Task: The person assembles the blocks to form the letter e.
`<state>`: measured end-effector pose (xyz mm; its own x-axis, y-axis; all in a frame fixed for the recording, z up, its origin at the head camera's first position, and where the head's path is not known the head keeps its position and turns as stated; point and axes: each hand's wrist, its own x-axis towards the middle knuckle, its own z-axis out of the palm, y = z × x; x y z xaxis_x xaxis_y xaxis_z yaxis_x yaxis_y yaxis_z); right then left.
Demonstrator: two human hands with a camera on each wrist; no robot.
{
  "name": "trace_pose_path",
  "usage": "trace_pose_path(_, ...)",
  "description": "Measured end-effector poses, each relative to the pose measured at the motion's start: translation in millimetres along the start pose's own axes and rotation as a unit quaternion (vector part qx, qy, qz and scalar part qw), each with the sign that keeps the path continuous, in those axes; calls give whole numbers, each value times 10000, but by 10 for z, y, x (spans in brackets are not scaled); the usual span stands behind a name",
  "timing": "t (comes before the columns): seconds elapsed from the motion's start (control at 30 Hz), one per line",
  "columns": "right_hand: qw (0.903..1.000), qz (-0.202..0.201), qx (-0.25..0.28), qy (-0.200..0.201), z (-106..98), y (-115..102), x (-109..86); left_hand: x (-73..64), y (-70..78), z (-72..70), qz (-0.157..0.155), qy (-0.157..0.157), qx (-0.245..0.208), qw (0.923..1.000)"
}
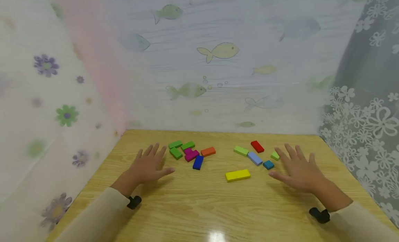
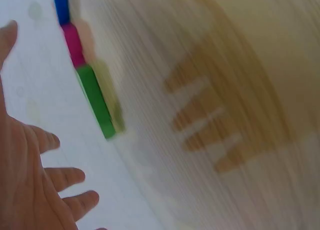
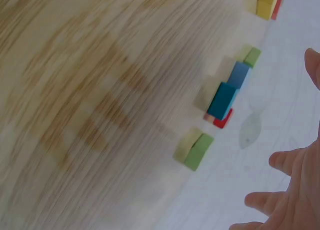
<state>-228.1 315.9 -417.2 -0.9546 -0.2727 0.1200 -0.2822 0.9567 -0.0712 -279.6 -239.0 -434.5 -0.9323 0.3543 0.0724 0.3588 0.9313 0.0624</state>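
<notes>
Lime block (image 1: 274, 155) beside the wide-spread, empty right hand (image 1: 301, 171) might skid if a fingertip brushes it; the left hand (image 1: 147, 167), also empty, splays wide.

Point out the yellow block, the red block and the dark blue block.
Yellow block (image 1: 238, 175): head view, middle of its top face.
Red block (image 1: 257, 146): head view, middle of its top face.
Dark blue block (image 1: 197, 162): head view, middle of its top face.

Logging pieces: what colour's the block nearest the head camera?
That block is yellow, clearest in the head view.
</notes>
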Motion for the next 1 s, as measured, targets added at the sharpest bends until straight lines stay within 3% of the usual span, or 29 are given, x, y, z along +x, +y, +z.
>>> trace_pose_path(0.3,9992,-211,348,29,48,-219,77,108,369,44,269,22,-49,9996)
trace_pose_path(0.6,9950,-672,662,330,139,-406,235,258,638,97,465,732,18,9962)
trace_pose_path(0.73,9918,-877,810,455,179,-462,278,320,731,153,343,836,-334,9953)
trace_pose_path(1.0,9849,-1120,1263,383,197,-568,330,407,941,157,-179,476,-1193,9915)
